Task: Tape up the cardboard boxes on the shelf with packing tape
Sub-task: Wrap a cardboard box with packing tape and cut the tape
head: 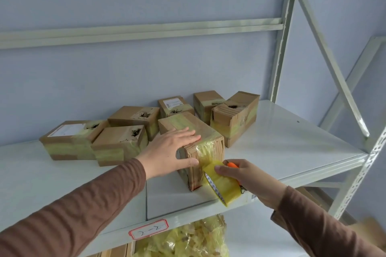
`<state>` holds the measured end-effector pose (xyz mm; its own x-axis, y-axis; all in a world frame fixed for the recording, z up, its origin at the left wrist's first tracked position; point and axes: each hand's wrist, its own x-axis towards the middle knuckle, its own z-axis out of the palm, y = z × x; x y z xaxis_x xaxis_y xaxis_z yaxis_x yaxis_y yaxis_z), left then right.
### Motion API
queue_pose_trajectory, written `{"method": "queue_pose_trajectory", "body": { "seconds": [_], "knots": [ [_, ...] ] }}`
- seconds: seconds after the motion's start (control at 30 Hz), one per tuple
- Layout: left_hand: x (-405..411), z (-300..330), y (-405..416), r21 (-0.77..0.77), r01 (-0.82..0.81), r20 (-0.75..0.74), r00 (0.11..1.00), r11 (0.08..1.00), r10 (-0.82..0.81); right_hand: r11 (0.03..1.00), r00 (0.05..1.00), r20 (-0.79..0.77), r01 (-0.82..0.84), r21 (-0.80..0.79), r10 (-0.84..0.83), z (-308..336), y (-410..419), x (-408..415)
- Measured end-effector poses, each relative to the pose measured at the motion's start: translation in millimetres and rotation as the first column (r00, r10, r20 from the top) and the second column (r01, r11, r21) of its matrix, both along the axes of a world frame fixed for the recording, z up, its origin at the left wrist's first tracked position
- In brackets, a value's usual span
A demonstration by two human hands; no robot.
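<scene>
Right hand (248,175) is gripping my yellowish tape roll (222,186) at the shelf's (282,148) front edge, with an orange thing (232,165) poking out above my fingers. Tape runs up onto the front box (195,142). Left hand (173,150) lies flat and relaxed on that box, thumb down its near face. Behind it sit six more cardboard boxes (125,131), all already wrapped in tape.

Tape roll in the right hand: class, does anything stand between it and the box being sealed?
Nothing visible does. The tape roll sits against the near end of the box, its strip already stuck there; the left hand presses the box's top.
</scene>
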<state>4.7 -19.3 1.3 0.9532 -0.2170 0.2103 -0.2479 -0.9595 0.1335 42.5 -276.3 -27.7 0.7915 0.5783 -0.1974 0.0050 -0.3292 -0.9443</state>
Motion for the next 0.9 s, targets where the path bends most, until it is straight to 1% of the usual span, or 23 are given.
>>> {"method": "queue_pose_trajectory", "body": {
  "seconds": [0.1, 0.13, 0.2, 0.23, 0.27, 0.3, 0.37, 0.43, 0.5, 0.53, 0.57, 0.6, 0.63, 0.67, 0.7, 0.73, 0.77, 0.8, 0.87, 0.9],
  "knots": [
    [2, -9, 4, -0.095, 0.007, 0.106, 0.994, 0.995, 0.003, 1.0, 1.0, 0.004, 0.002, -0.003, -0.002, 2, -5, -4],
    [2, -10, 6, -0.139, 0.007, 0.138, 0.99, 0.99, 0.012, 1.0, 1.0, 0.007, -0.001, 0.023, 0.001, 5, -7, -6],
    [2, -6, 10, -0.255, 0.01, 0.164, 0.986, 0.967, 0.033, 0.989, 1.0, 0.007, -0.018, 0.147, 0.017, 18, -12, -8],
    [4, 1, 12, -0.348, 0.006, 0.146, 0.988, 0.938, 0.048, 0.975, 1.0, 0.022, -0.022, 0.221, 0.017, 27, -13, -9],
    [5, 11, 13, -0.457, 0.007, 0.118, 0.992, 0.89, 0.053, 0.957, 0.999, 0.049, -0.018, 0.29, 0.004, 38, -13, -9],
    [8, 21, 13, -0.562, 0.019, 0.102, 0.994, 0.827, 0.047, 0.935, 0.997, 0.076, -0.011, 0.354, -0.017, 50, -12, -9],
    [19, 39, 16, -0.716, 0.031, 0.088, 0.995, 0.698, 0.045, 0.875, 0.993, 0.114, -0.026, 0.483, -0.034, 76, -8, -3],
    [34, 49, 19, -0.793, -0.019, 0.031, 0.997, 0.609, 0.072, 0.83, 0.981, 0.191, -0.084, 0.551, -0.027, 101, 2, 6],
    [45, 55, 20, -0.821, -0.072, -0.004, 0.993, 0.567, 0.121, 0.847, 0.963, 0.268, -0.131, 0.515, -0.013, 117, 17, 18],
    [49, 55, 22, -0.817, -0.084, 0.016, 0.986, 0.57, 0.168, 0.863, 0.957, 0.29, -0.149, 0.483, 0.003, 121, 26, 24],
    [51, 56, 24, -0.788, -0.1, 0.061, 0.969, 0.607, 0.239, 0.883, 0.949, 0.315, -0.157, 0.442, 0.011, 123, 36, 31],
    [51, 59, 26, -0.733, -0.121, 0.112, 0.949, 0.67, 0.293, 0.905, 0.943, 0.334, -0.146, 0.4, 0.005, 125, 47, 38],
    [53, 63, 29, -0.673, -0.124, 0.137, 0.948, 0.729, 0.288, 0.926, 0.94, 0.341, -0.116, 0.36, -0.015, 126, 56, 45],
    [52, 65, 32, -0.64, -0.105, 0.092, 0.973, 0.761, 0.212, 0.941, 0.943, 0.33, -0.075, 0.331, -0.041, 126, 64, 51],
    [50, 66, 36, -0.632, -0.089, -0.007, 0.994, 0.77, 0.109, 0.949, 0.948, 0.31, -0.035, 0.314, -0.068, 127, 70, 57],
    [47, 67, 41, -0.609, -0.098, -0.115, 0.993, 0.787, 0.034, 0.953, 0.951, 0.297, -0.013, 0.301, -0.081, 127, 76, 62],
    [47, 67, 46, -0.568, -0.12, -0.205, 0.979, 0.814, 0.001, 0.957, 0.951, 0.3, -0.018, 0.29, -0.073, 127, 80, 66],
    [49, 66, 51, -0.493, -0.151, -0.256, 0.966, 0.857, 0.023, 0.961, 0.951, 0.305, -0.036, 0.275, -0.052, 127, 83, 67],
    [57, 67, 54, -0.28, -0.204, -0.25, 0.959, 0.938, 0.134, 0.964, 0.957, 0.288, -0.06, 0.258, -0.018, 124, 86, 66],
    [60, 66, 52, -0.201, -0.216, -0.242, 0.956, 0.955, 0.166, 0.964, 0.96, 0.28, -0.075, 0.256, 0.0, 123, 87, 66]
  ]
}}
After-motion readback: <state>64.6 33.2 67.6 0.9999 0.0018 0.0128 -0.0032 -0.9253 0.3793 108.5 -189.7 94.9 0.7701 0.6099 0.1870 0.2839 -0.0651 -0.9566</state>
